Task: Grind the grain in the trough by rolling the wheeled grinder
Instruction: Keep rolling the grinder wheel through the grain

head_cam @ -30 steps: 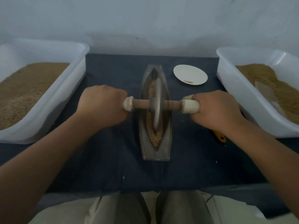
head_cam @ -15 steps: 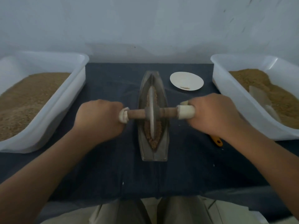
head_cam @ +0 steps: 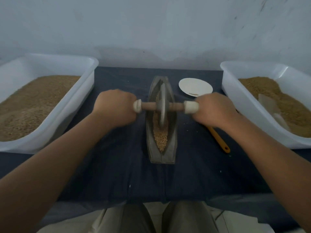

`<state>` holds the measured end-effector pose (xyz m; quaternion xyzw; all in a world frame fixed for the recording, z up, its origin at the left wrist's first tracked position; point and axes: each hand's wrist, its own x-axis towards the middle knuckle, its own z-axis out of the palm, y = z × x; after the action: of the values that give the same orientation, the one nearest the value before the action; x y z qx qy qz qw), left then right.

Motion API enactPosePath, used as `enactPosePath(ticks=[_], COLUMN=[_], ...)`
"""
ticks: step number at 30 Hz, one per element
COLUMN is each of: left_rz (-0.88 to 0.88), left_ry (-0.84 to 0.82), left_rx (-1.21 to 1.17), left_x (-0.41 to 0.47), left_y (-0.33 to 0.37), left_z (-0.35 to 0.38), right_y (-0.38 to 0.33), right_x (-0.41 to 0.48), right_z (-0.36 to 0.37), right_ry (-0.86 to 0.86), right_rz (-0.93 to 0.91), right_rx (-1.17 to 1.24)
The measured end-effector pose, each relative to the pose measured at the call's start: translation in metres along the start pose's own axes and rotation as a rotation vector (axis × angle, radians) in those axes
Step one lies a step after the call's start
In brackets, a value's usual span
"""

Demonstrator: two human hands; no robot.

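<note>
gripping the grinder [head_cam: 162, 106] handle ends, left hand [head_cam: 116, 106] and right hand [head_cam: 215, 108] flank the trough [head_cam: 171, 148]; most grain [head_cam: 161, 137] lies straight back, nearer the body.

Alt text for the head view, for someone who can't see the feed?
The left hand and right hand grip the handle ends of a wheeled grinder, its disc standing in a narrow trough of grain on a dark cloth. The left tub and right tub hold brownish grain; a white dish and an orange-handled tool lie near the right hand.
</note>
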<state>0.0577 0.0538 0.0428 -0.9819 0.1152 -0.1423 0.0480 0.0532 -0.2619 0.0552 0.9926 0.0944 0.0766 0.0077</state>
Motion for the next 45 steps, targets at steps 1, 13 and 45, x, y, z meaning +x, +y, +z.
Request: enactPosePath(ticks=[1, 13, 45], left_rz=[0.038, -0.104, 0.109], left_ry=[0.057, 0.061, 0.401], left_rx=[0.025, -0.023, -0.046], left_x=[-0.019, 0.049, -0.032], left_y=[-0.001, 0.0, -0.003], left_z=[-0.001, 0.013, 0.015], right_y=[0.002, -0.006, -0.008], right_x=[-0.017, 0.038, -0.045], right_z=[0.0, 0.005, 0.014], right_ry=[-0.005, 0.137, 0.253], right_rz=[-0.02, 0.047, -0.047], right_rx=[0.025, 0.043, 0.031])
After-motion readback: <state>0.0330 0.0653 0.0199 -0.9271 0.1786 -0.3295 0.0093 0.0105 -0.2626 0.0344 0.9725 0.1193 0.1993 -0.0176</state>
